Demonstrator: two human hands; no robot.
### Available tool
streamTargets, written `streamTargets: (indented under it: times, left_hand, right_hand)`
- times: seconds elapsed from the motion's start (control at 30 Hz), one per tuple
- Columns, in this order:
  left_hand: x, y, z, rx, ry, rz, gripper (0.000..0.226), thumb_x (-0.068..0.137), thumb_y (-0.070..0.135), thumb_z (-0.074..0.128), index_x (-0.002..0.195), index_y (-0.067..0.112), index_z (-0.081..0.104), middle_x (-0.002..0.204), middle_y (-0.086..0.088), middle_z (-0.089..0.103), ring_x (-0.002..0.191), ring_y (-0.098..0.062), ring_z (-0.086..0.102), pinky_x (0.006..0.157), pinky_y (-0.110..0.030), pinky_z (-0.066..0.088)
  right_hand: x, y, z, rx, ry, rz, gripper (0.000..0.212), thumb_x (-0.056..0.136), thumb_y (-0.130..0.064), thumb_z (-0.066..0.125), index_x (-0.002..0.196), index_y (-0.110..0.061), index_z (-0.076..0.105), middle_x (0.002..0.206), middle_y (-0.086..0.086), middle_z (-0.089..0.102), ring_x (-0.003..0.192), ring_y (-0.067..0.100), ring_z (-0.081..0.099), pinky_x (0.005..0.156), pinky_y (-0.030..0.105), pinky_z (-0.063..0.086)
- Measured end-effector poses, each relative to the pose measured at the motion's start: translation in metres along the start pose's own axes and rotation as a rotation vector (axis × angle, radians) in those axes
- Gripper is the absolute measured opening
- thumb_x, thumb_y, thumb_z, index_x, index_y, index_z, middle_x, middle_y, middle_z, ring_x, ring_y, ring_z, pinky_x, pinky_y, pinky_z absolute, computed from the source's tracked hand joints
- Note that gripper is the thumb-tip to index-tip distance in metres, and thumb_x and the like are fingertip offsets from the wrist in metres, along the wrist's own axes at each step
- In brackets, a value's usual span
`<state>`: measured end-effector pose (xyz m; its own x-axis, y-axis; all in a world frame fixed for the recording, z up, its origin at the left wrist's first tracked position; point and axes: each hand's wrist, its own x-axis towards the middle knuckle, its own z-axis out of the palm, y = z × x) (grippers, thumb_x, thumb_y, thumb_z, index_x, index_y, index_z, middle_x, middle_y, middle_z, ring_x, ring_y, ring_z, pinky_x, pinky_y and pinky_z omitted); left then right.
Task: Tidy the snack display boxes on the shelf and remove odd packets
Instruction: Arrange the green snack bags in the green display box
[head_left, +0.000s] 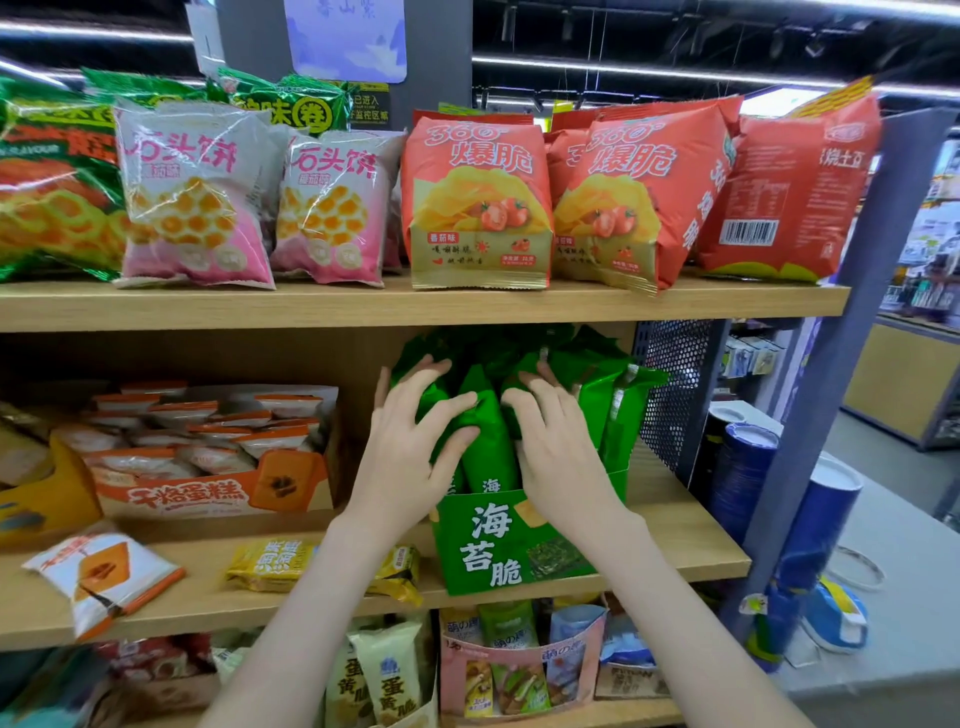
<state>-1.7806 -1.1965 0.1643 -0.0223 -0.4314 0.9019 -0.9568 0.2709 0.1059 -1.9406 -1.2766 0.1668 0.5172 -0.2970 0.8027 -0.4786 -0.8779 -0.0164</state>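
A green seaweed-snack display box (498, 551) stands on the middle shelf, packed with upright green packets (602, 400). My left hand (415, 447) lies with spread fingers on the left packets, and my right hand (556, 441) lies on those just to the right. To the left stands an orange-and-white cake display box (208, 499) full of white and orange packets. On the shelf in front lie a loose white and orange packet (104, 577) and a loose yellow packet (270, 566); a second yellow packet (400, 571) is partly hidden behind my left forearm.
The top shelf (415, 306) carries red chip bags (478, 202), pink biscuit bags (197, 197) and green bags (52, 176). The lowest shelf holds more snack boxes (519, 670). A yellow box (41, 499) sits at far left. Blue tubes (815, 525) stand on a grey counter at right.
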Motion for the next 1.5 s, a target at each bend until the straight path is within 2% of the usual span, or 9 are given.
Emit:
streamTargets:
  times: [0.17,0.33,0.57,0.73,0.9,1.03,1.17,1.33,1.5]
  left_hand:
    - [0.0,0.0,0.0,-0.069,0.021,0.007,0.031,0.1,0.042,0.044,0.12,0.021,0.056,0.134,-0.016,0.052,0.138,-0.017,0.034,0.122,-0.038,0.007]
    - [0.0,0.001,0.0,-0.08,0.025,0.02,0.029,0.094,0.032,0.053,0.117,0.017,0.063,0.135,-0.015,0.052,0.138,-0.016,0.033,0.122,-0.039,0.009]
    - [-0.005,-0.005,-0.005,-0.132,-0.01,0.001,0.029,0.095,0.036,0.052,0.12,0.023,0.058,0.14,-0.008,0.046,0.141,-0.013,0.029,0.107,-0.066,0.03]
    - [-0.005,-0.003,-0.006,-0.124,-0.009,0.036,0.031,0.099,0.045,0.045,0.119,0.024,0.056,0.139,-0.006,0.046,0.142,-0.014,0.03,0.119,-0.052,0.017]
    - [-0.005,0.001,-0.004,-0.113,-0.006,0.03,0.036,0.095,0.049,0.049,0.119,0.024,0.055,0.139,-0.005,0.043,0.141,-0.015,0.03,0.116,-0.056,0.022]
    - [-0.005,0.005,-0.003,-0.028,-0.046,0.012,0.052,0.086,0.062,0.056,0.12,0.023,0.053,0.139,-0.006,0.041,0.139,-0.019,0.03,0.119,-0.024,0.008]
    - [-0.003,0.008,-0.004,0.006,-0.045,-0.014,0.053,0.081,0.054,0.064,0.12,0.022,0.051,0.137,-0.007,0.042,0.136,-0.022,0.034,0.117,-0.017,0.004]
    - [-0.002,0.009,-0.001,0.036,-0.053,-0.01,0.058,0.082,0.056,0.062,0.127,0.022,0.048,0.137,-0.006,0.04,0.135,-0.026,0.037,0.116,-0.019,0.009]
    - [-0.002,0.01,-0.001,0.058,-0.043,-0.005,0.062,0.081,0.055,0.062,0.132,0.023,0.046,0.137,-0.009,0.04,0.135,-0.028,0.035,0.117,-0.019,0.003]
  right_hand:
    - [0.008,0.0,-0.017,0.299,-0.097,0.155,0.083,0.086,0.005,0.058,0.153,-0.019,0.015,0.136,0.012,0.04,0.125,0.026,0.041,0.103,0.04,0.039]
    - [0.02,-0.007,-0.021,-0.061,-0.25,0.187,0.071,0.086,-0.008,0.057,0.15,-0.011,0.026,0.157,0.02,0.014,0.136,0.035,0.023,0.109,0.042,0.024]
    - [0.014,-0.006,-0.016,-0.015,-0.191,0.182,0.057,0.08,-0.002,0.061,0.132,-0.017,0.045,0.122,0.019,0.048,0.125,0.035,0.035,0.098,0.038,0.024]
    - [0.014,0.001,-0.026,0.204,-0.15,0.217,0.056,0.082,-0.001,0.061,0.132,-0.02,0.044,0.115,0.007,0.044,0.104,0.028,0.041,0.079,0.028,0.02]
    - [0.013,0.005,-0.026,0.385,-0.039,0.28,0.052,0.086,-0.002,0.064,0.133,-0.017,0.047,0.123,0.002,0.047,0.112,0.028,0.049,0.094,0.043,0.043]
    - [0.006,0.002,-0.024,0.467,0.083,0.273,0.057,0.086,0.007,0.06,0.137,-0.015,0.046,0.127,0.0,0.045,0.118,0.018,0.048,0.095,0.042,0.047]
    - [0.012,-0.001,-0.037,0.682,0.06,0.413,0.082,0.085,-0.007,0.071,0.149,-0.026,0.023,0.133,-0.013,0.033,0.122,-0.004,0.035,0.099,0.007,0.033]
    - [0.011,0.011,-0.041,0.549,-0.119,0.427,0.087,0.078,-0.022,0.079,0.146,-0.008,0.027,0.142,0.0,0.029,0.131,0.01,0.031,0.104,0.015,0.022]
    - [0.003,0.008,-0.031,0.329,0.013,0.345,0.074,0.077,-0.03,0.08,0.133,-0.002,0.041,0.146,0.012,0.032,0.134,0.014,0.02,0.105,0.015,0.008]
